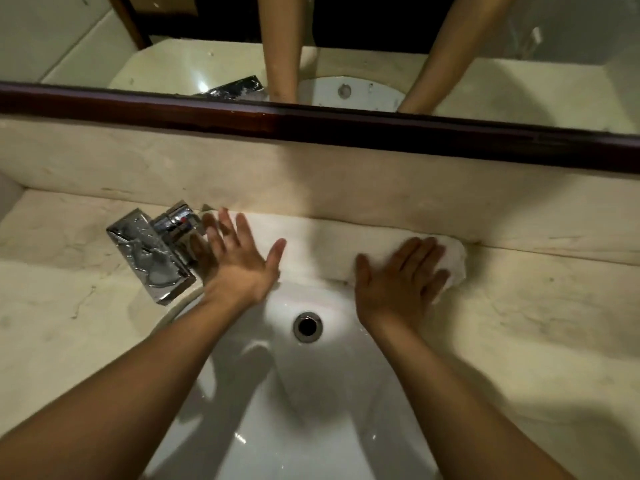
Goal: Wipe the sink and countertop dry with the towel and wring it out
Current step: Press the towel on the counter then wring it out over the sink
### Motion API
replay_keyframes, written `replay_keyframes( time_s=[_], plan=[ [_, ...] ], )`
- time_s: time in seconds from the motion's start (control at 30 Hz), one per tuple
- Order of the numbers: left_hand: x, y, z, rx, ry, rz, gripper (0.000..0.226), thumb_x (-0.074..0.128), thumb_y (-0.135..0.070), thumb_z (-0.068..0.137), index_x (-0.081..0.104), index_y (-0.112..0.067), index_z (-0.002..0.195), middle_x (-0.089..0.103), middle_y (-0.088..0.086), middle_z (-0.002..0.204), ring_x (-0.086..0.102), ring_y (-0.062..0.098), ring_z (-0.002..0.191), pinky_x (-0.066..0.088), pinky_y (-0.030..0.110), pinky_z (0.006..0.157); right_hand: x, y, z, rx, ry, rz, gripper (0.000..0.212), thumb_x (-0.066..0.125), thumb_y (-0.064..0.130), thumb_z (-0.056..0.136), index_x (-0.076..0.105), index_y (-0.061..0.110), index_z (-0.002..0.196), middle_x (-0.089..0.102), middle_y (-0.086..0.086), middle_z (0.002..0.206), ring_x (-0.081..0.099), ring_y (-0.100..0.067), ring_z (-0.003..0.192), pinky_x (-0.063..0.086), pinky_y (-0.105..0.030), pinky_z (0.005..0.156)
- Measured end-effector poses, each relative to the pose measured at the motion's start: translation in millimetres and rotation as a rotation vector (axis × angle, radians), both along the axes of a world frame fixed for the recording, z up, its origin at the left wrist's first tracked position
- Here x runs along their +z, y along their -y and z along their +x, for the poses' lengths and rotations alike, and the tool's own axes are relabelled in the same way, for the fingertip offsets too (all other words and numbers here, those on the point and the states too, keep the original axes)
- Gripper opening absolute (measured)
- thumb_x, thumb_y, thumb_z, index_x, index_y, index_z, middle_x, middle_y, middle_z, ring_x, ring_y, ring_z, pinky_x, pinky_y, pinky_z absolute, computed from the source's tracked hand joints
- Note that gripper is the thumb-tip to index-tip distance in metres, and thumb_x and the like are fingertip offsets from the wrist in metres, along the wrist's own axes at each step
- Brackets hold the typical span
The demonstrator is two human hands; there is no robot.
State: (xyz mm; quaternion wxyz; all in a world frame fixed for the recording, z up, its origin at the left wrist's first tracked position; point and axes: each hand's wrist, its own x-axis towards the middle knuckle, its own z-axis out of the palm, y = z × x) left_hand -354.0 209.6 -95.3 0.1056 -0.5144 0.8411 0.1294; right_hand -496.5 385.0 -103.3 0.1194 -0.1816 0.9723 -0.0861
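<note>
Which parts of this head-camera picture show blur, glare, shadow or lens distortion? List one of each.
Head view: the left hand is motion-blurred at its fingers, beside the faucet; the faucet's chrome and the wet sink wall carry bright glare spots; arm shadows fall across the sink and the countertop; the mirror frame bows slightly from the wide-angle lens; overall lighting is dim and warm.

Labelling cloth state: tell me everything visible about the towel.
The towel is white, soft-looking cloth, spread in a long band along the back of the countertop, just behind the sink rim. Its right end bunches past the right hand, which presses flat on it. The left hand, fingers spread, lies on its left end beside the faucet. Wetness cannot be told.
</note>
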Motion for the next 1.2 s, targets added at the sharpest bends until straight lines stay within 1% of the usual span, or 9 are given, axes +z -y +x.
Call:
replay_keyframes(
  time_s=[0.13,0.23,0.4,0.5,0.67,0.8,0.97,1.1,1.2],
  plan=[
    [5.6,-11.7,-12.7,-0.026,0.061,-0.028,0.11,0.0,-0.089,0.085,-0.012,-0.011,0.162,-0.026,0.014,0.168,-0.027,0.042,0.152,-0.01,0.067,0.121,-0.4,-21.0,-10.5,0.05,0.029,-0.05,0.095,0.017,0.068,0.101,-0.018,0.001,0.158,-0.024,-0.016,0.167,-0.029,-0.027,0.153,-0.016,-0.051,0.124],
    [11.3,-43.1,-31.1,-0.087,0.015,-0.051,0.112,0.002,-0.09,0.086,-0.011,-0.009,0.162,-0.025,0.017,0.168,-0.029,0.043,0.151,-0.009,0.067,0.122,2.4,-45.9,-34.5,0.014,0.038,-0.028,0.097,0.018,0.07,0.099,-0.02,0.002,0.158,-0.026,-0.015,0.167,-0.029,-0.027,0.153,-0.017,-0.052,0.123],
    [5.4,-125.0,-97.2,-0.161,-0.002,-0.051,0.115,0.004,-0.09,0.085,-0.009,-0.006,0.162,-0.02,0.022,0.168,-0.027,0.047,0.151,-0.007,0.07,0.12,3.9,-135.4,-97.6,-0.02,-0.011,-0.022,0.096,0.024,0.069,0.098,-0.006,0.003,0.161,-0.011,-0.016,0.171,-0.017,-0.026,0.157,-0.006,-0.055,0.126],
    [3.9,-179.1,-141.8,-0.224,-0.007,-0.037,0.116,0.006,-0.09,0.084,-0.01,-0.005,0.161,-0.018,0.025,0.168,-0.028,0.049,0.15,-0.007,0.073,0.117,10.5,-197.2,-138.1,-0.05,-0.025,0.013,0.096,0.021,0.072,0.097,-0.004,0.005,0.162,-0.008,-0.013,0.171,-0.014,-0.024,0.158,-0.003,-0.054,0.126],
    [2.2,-246.0,-190.8,-0.274,-0.047,0.001,0.114,0.011,-0.088,0.086,-0.013,-0.005,0.161,-0.019,0.019,0.169,-0.032,0.036,0.152,-0.011,0.076,0.113,16.6,-272.1,-181.2,-0.051,-0.004,0.083,0.097,0.014,0.076,0.096,-0.008,0.01,0.162,-0.014,-0.008,0.171,-0.017,-0.022,0.157,-0.005,-0.05,0.127],
    [2.2,-260.3,-183.6,-0.288,-0.038,-0.021,0.112,0.008,-0.089,0.086,-0.012,-0.008,0.162,-0.019,0.02,0.169,-0.032,0.032,0.153,-0.008,0.077,0.114,11.9,-289.8,-182.0,-0.054,0.01,0.08,0.096,0.019,0.075,0.097,-0.009,0.012,0.163,-0.014,-0.007,0.171,-0.018,-0.021,0.157,-0.006,-0.048,0.127],
    [8.5,-309.4,-147.7,-0.326,-0.097,-0.01,0.109,0.005,-0.086,0.088,-0.009,-0.009,0.163,-0.017,0.022,0.169,-0.027,0.034,0.154,-0.005,0.075,0.116,6.9,-339.0,-147.5,-0.07,-0.042,0.034,0.094,0.021,0.074,0.098,-0.001,0.01,0.163,-0.005,-0.008,0.172,-0.011,-0.022,0.158,-0.003,-0.049,0.127],
    [12.3,-370.0,-106.3,-0.37,-0.058,0.057,0.106,0.003,-0.086,0.09,-0.016,-0.01,0.161,-0.026,0.021,0.167,-0.031,0.035,0.153,-0.003,0.073,0.118,7.4,-408.2,-96.5,-0.088,-0.039,0.062,0.092,0.011,0.075,0.098,-0.004,0.013,0.164,-0.01,-0.006,0.172,-0.015,-0.019,0.158,-0.005,-0.046,0.128],
    [14.6,-413.4,-65.8,-0.434,-0.004,0.054,0.106,0.007,-0.084,0.091,0.003,-0.006,0.163,-0.007,0.025,0.169,-0.017,0.037,0.157,0.003,0.076,0.116,14.2,-461.4,-55.3,-0.026,-0.018,0.154,0.089,0.008,0.074,0.099,-0.01,0.015,0.163,-0.014,-0.004,0.171,-0.02,-0.017,0.156,-0.003,-0.044,0.129]
  ],
)
